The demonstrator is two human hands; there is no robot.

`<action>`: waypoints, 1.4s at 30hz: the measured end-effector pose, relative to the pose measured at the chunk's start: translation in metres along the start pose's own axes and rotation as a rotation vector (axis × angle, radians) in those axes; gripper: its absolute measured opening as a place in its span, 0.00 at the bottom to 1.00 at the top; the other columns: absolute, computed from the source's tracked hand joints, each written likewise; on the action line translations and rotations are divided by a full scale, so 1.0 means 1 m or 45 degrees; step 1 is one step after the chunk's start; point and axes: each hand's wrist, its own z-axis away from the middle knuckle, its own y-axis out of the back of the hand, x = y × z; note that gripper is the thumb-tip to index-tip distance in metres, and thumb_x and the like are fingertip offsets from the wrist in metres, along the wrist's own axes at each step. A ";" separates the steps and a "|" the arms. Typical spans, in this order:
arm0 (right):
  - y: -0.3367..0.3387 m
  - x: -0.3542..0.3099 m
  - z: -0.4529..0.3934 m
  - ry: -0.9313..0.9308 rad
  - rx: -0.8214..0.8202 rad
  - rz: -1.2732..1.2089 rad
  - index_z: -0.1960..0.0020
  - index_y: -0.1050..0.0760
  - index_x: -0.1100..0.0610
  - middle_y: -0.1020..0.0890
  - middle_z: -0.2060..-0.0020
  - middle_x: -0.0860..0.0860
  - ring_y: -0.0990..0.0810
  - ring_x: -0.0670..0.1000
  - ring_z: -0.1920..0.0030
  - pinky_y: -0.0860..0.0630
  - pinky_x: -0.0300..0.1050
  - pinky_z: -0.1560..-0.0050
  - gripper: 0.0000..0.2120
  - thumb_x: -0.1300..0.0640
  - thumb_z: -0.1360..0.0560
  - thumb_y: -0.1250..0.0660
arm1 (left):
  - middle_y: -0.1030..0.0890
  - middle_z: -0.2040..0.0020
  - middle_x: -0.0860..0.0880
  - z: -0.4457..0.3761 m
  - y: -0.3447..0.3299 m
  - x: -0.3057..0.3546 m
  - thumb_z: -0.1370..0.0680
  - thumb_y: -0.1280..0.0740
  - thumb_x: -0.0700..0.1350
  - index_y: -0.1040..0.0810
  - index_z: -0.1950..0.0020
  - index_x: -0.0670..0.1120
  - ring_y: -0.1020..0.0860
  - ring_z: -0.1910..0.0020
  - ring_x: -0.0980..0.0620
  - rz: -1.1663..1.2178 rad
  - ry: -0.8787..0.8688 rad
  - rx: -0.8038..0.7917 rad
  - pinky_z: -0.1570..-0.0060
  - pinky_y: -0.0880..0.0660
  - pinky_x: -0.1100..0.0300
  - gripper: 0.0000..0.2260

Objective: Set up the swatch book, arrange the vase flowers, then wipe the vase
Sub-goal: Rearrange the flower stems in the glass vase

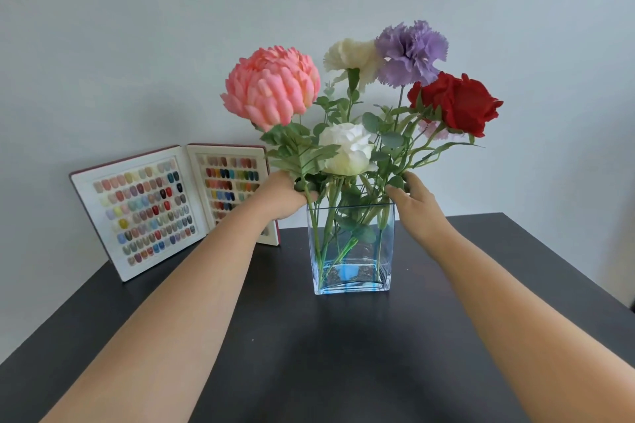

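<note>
On the dark table (343, 354), a clear square glass vase (350, 251) stands just past centre. The left hand (285, 196) at its 10 o'clock closes on the flower stems (326, 216) above the rim, while the right hand (417, 206) at 2 o'clock touches the leaves with fingers loosely curled; whether it grips cannot be told. Farther back at 10 o'clock the swatch book (151, 209) stands open against the wall (137, 45).

The vase (350, 251) is clear glossy glass, on a matt dark table (343, 354).
</note>
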 end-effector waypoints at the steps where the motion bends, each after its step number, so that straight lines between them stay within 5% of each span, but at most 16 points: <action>1: 0.000 0.000 0.000 0.001 0.001 -0.003 0.35 0.30 0.52 0.22 0.44 0.54 0.31 0.60 0.36 0.34 0.62 0.36 0.17 0.49 0.22 0.41 | 0.23 0.56 0.56 0.001 0.004 -0.001 0.26 0.28 0.54 0.22 0.44 0.53 0.26 0.54 0.52 0.028 0.023 -0.061 0.53 0.33 0.60 0.12; 4: 0.001 0.000 0.000 0.008 0.003 0.009 0.35 0.29 0.53 0.21 0.44 0.54 0.31 0.60 0.36 0.34 0.62 0.36 0.17 0.50 0.22 0.42 | 0.20 0.58 0.66 0.000 0.021 -0.005 0.26 0.27 0.51 0.20 0.54 0.58 0.25 0.55 0.60 0.308 0.012 -0.066 0.57 0.32 0.62 0.04; 6: 0.001 0.000 0.000 0.021 0.004 0.002 0.37 0.27 0.53 0.21 0.45 0.54 0.30 0.59 0.38 0.32 0.59 0.37 0.15 0.51 0.22 0.42 | 0.19 0.55 0.64 0.002 0.028 -0.005 0.26 0.27 0.47 0.20 0.57 0.62 0.24 0.52 0.62 0.512 -0.080 0.000 0.56 0.31 0.63 0.08; 10: -0.001 -0.004 -0.001 0.075 0.070 -0.070 0.43 0.24 0.56 0.18 0.49 0.54 0.22 0.56 0.46 0.28 0.51 0.47 0.11 0.54 0.21 0.40 | 0.24 0.56 0.67 0.000 0.017 0.001 0.26 0.27 0.50 0.23 0.53 0.62 0.28 0.56 0.69 0.355 -0.171 0.031 0.59 0.35 0.70 0.07; 16: -0.002 -0.001 -0.001 0.118 0.141 -0.057 0.50 0.23 0.58 0.17 0.54 0.57 0.22 0.54 0.55 0.28 0.47 0.55 0.09 0.54 0.21 0.39 | 0.25 0.56 0.61 -0.006 0.004 0.006 0.26 0.28 0.54 0.21 0.42 0.50 0.26 0.57 0.55 0.120 -0.107 0.196 0.58 0.34 0.64 0.15; 21: -0.005 0.000 -0.003 0.105 0.135 -0.069 0.49 0.23 0.60 0.17 0.54 0.59 0.23 0.55 0.55 0.29 0.47 0.54 0.11 0.54 0.21 0.39 | 0.24 0.64 0.58 -0.009 -0.001 0.014 0.27 0.27 0.55 0.20 0.57 0.52 0.29 0.65 0.62 -0.056 -0.009 -0.012 0.69 0.35 0.67 0.08; 25: -0.004 0.000 -0.002 0.104 0.136 -0.072 0.49 0.24 0.54 0.18 0.54 0.53 0.22 0.55 0.50 0.30 0.46 0.52 0.07 0.53 0.21 0.39 | 0.22 0.64 0.51 -0.009 -0.006 0.021 0.26 0.28 0.45 0.24 0.66 0.50 0.25 0.61 0.49 -0.168 -0.042 -0.027 0.67 0.34 0.61 0.09; 27: -0.002 0.000 -0.003 0.104 0.131 -0.071 0.48 0.23 0.54 0.18 0.52 0.51 0.21 0.54 0.49 0.29 0.46 0.50 0.07 0.53 0.21 0.39 | 0.19 0.58 0.48 -0.007 -0.003 0.020 0.26 0.30 0.46 0.19 0.58 0.46 0.24 0.56 0.46 -0.169 -0.091 0.035 0.60 0.30 0.60 0.04; 30: 0.000 -0.001 -0.006 0.077 0.145 -0.068 0.45 0.22 0.58 0.17 0.49 0.54 0.21 0.55 0.47 0.26 0.51 0.45 0.13 0.51 0.22 0.38 | 0.17 0.51 0.53 -0.005 0.001 0.015 0.29 0.26 0.51 0.19 0.46 0.49 0.22 0.52 0.51 0.100 -0.137 0.181 0.51 0.27 0.59 0.13; 33: 0.001 -0.001 -0.009 0.063 0.189 -0.040 0.45 0.22 0.59 0.18 0.49 0.55 0.21 0.55 0.48 0.26 0.52 0.45 0.16 0.47 0.23 0.37 | 0.17 0.56 0.55 -0.004 -0.001 0.010 0.29 0.25 0.48 0.19 0.46 0.48 0.20 0.55 0.53 0.223 -0.126 0.322 0.59 0.29 0.64 0.13; 37: 0.000 -0.001 -0.012 0.074 0.272 -0.007 0.54 0.21 0.61 0.16 0.57 0.57 0.20 0.58 0.53 0.25 0.51 0.52 0.14 0.50 0.23 0.36 | 0.19 0.61 0.55 -0.001 -0.009 0.008 0.31 0.25 0.47 0.20 0.49 0.49 0.20 0.59 0.51 0.161 -0.069 0.280 0.66 0.32 0.62 0.12; 42: 0.002 -0.001 -0.014 0.045 0.274 0.046 0.55 0.20 0.63 0.16 0.58 0.63 0.20 0.63 0.55 0.23 0.51 0.54 0.17 0.49 0.24 0.36 | 0.19 0.62 0.57 0.002 -0.008 0.007 0.31 0.25 0.49 0.22 0.45 0.50 0.22 0.63 0.61 0.126 -0.093 0.251 0.70 0.33 0.70 0.16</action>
